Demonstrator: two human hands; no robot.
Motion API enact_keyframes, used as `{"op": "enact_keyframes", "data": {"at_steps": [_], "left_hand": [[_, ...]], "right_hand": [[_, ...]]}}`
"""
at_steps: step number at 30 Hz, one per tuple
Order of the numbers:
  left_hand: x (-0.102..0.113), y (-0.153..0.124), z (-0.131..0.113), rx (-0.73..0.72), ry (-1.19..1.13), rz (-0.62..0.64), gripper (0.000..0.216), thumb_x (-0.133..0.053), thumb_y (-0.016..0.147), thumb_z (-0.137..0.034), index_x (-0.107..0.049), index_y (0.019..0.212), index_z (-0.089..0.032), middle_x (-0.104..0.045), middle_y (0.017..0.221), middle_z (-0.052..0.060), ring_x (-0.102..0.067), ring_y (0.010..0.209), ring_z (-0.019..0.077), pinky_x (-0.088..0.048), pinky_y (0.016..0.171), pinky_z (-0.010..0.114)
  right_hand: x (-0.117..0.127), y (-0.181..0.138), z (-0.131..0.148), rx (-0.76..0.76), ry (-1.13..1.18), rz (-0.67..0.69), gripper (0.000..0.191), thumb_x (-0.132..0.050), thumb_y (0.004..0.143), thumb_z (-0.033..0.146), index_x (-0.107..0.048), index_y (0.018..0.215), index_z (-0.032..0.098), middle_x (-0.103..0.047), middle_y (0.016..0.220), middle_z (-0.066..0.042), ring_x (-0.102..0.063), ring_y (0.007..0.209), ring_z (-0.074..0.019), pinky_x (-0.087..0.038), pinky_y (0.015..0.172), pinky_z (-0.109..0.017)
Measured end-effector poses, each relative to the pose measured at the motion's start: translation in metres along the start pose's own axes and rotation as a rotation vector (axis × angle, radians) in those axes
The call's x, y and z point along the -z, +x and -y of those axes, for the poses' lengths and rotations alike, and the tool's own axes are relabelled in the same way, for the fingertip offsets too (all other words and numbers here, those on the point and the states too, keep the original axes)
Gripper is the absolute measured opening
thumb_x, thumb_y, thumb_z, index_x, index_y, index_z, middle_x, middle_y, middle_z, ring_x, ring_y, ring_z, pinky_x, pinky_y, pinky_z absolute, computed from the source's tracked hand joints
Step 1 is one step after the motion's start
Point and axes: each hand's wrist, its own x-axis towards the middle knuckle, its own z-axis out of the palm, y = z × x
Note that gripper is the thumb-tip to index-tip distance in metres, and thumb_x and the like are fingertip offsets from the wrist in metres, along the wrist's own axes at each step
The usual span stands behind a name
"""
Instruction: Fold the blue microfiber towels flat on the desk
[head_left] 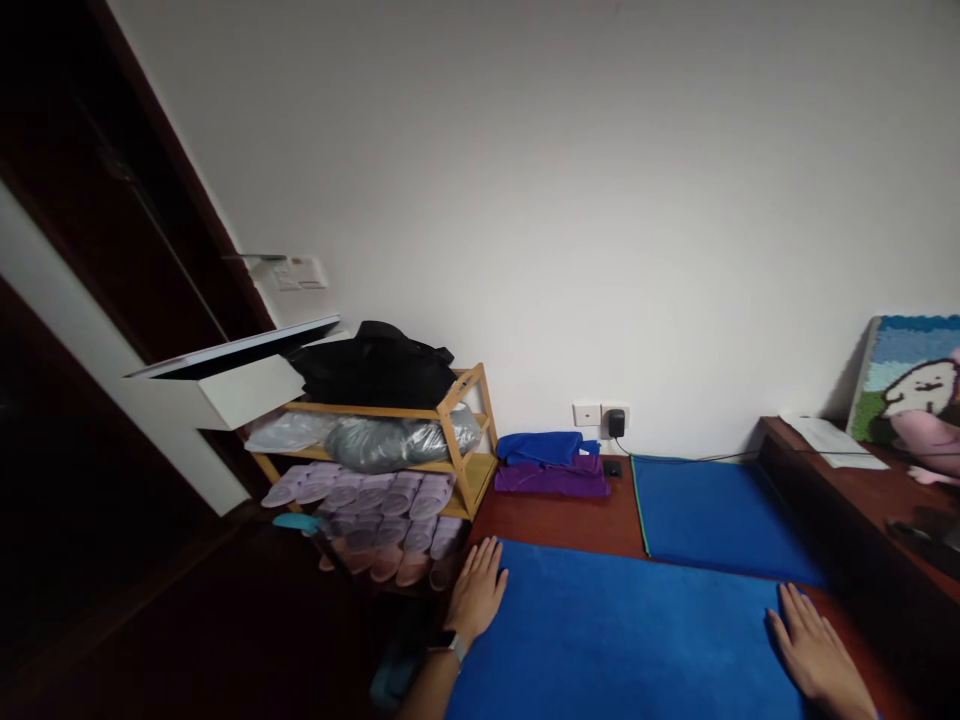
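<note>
A blue cloth point(630, 630) lies spread flat on the reddish-brown wooden surface point(555, 520), running out of view at the bottom. My left hand point(478, 592), with a watch on the wrist, rests flat at the cloth's far left corner, fingers stretched out. At the far right corner my right hand point(814, 640) lies with its fingers extended, partly over the cloth's edge and the wood. Neither hand holds anything. Beyond the cloth is another flat blue cloth point(720, 515) with a green edge. Folded blue point(540, 447) and purple cloths point(551, 477) are stacked by the wall.
A wooden rack point(469, 450) at left carries a black bag point(375, 365), a white box point(251, 390), plastic-wrapped items and several lilac slippers point(405, 490). A black charger point(616, 423) sits in the wall socket, its cable trailing right. A raised ledge point(810, 450) holds paper and a pink plush toy.
</note>
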Motion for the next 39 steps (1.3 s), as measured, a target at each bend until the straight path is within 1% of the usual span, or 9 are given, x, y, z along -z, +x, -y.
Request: {"op": "enact_keyframes", "data": {"at_steps": [3, 5, 12, 15, 20, 25, 30, 36, 39], "left_hand": [[-0.003, 0.018, -0.022, 0.017, -0.018, 0.026, 0.059, -0.024, 0.105, -0.051, -0.042, 0.154, -0.025, -0.039, 0.163, 0.005, -0.03, 0.152, 0.0232, -0.024, 0.126, 0.047], [-0.005, 0.026, -0.024, 0.073, -0.017, 0.07, 0.059, -0.025, 0.104, -0.054, -0.044, 0.153, -0.026, -0.037, 0.164, 0.006, -0.03, 0.152, 0.025, -0.025, 0.125, 0.048], [-0.008, 0.026, 0.036, 0.172, 0.003, 0.144, 0.067, -0.026, 0.102, -0.056, -0.033, 0.158, -0.021, -0.036, 0.163, 0.01, -0.029, 0.152, 0.0263, -0.024, 0.124, 0.051], [-0.007, 0.026, 0.045, 0.155, 0.007, 0.158, 0.07, -0.025, 0.101, -0.057, -0.03, 0.159, -0.019, -0.034, 0.164, 0.009, -0.028, 0.153, 0.0251, -0.022, 0.125, 0.049], [-0.006, 0.022, 0.037, 0.148, 0.01, 0.133, 0.071, -0.023, 0.102, -0.057, -0.029, 0.159, -0.014, -0.032, 0.165, 0.011, -0.026, 0.154, 0.0246, -0.021, 0.126, 0.047], [-0.013, 0.017, 0.032, 0.066, -0.017, 0.097, 0.069, -0.025, 0.102, -0.058, -0.03, 0.159, -0.02, -0.035, 0.164, 0.007, -0.029, 0.152, 0.0238, -0.027, 0.124, 0.045], [-0.017, 0.024, 0.028, 0.109, -0.014, 0.123, 0.071, -0.026, 0.101, -0.058, -0.029, 0.159, -0.017, -0.033, 0.165, 0.009, -0.027, 0.153, 0.0251, -0.025, 0.124, 0.047], [-0.005, 0.019, 0.034, 0.109, -0.024, 0.135, 0.069, -0.024, 0.102, -0.055, -0.034, 0.157, -0.014, -0.037, 0.163, 0.011, -0.031, 0.152, 0.0244, -0.025, 0.125, 0.046], [0.007, 0.0, 0.034, 0.124, -0.015, 0.113, 0.066, -0.024, 0.103, -0.053, -0.032, 0.158, -0.016, -0.038, 0.162, 0.012, -0.031, 0.151, 0.0264, -0.026, 0.124, 0.05]], "right_hand": [[0.002, -0.001, 0.003, 0.004, -0.003, 0.005, 0.097, -0.016, 0.081, 0.065, -0.035, 0.153, 0.003, -0.035, 0.162, -0.017, -0.025, 0.153, -0.0303, -0.021, 0.125, -0.048], [0.003, -0.001, 0.004, 0.001, -0.003, -0.003, 0.096, -0.015, 0.082, 0.065, -0.035, 0.153, 0.004, -0.035, 0.162, -0.017, -0.025, 0.153, -0.03, -0.02, 0.125, -0.048], [0.006, -0.001, 0.008, 0.016, -0.036, -0.012, 0.093, -0.014, 0.085, 0.064, -0.035, 0.154, 0.005, -0.036, 0.162, -0.015, -0.026, 0.153, -0.028, -0.02, 0.125, -0.047], [0.013, -0.004, 0.014, -0.012, -0.069, -0.021, 0.092, -0.011, 0.087, 0.064, -0.036, 0.153, 0.005, -0.031, 0.164, -0.016, -0.022, 0.154, -0.0289, -0.017, 0.126, -0.047], [0.021, -0.006, 0.022, -0.064, -0.094, 0.012, 0.086, -0.016, 0.089, 0.06, -0.033, 0.156, 0.009, -0.028, 0.166, -0.015, -0.021, 0.154, -0.0284, -0.017, 0.126, -0.049], [0.027, -0.003, 0.026, -0.092, -0.138, 0.031, 0.086, -0.015, 0.09, 0.062, -0.029, 0.158, 0.012, -0.03, 0.165, -0.013, -0.024, 0.153, -0.0273, -0.017, 0.125, -0.047], [0.029, -0.004, 0.031, -0.121, -0.158, 0.038, 0.086, -0.013, 0.091, 0.062, -0.027, 0.159, 0.012, -0.027, 0.167, -0.011, -0.023, 0.154, -0.0258, -0.016, 0.126, -0.045], [0.033, -0.002, 0.028, -0.131, -0.138, 0.049, 0.083, -0.015, 0.091, 0.062, -0.026, 0.16, 0.016, -0.024, 0.168, -0.008, -0.017, 0.155, -0.025, -0.013, 0.126, -0.049], [0.046, -0.008, 0.04, -0.11, -0.137, -0.028, 0.079, -0.019, 0.092, 0.053, -0.034, 0.156, 0.009, -0.029, 0.166, -0.013, -0.021, 0.154, -0.0277, -0.015, 0.126, -0.049]]}}
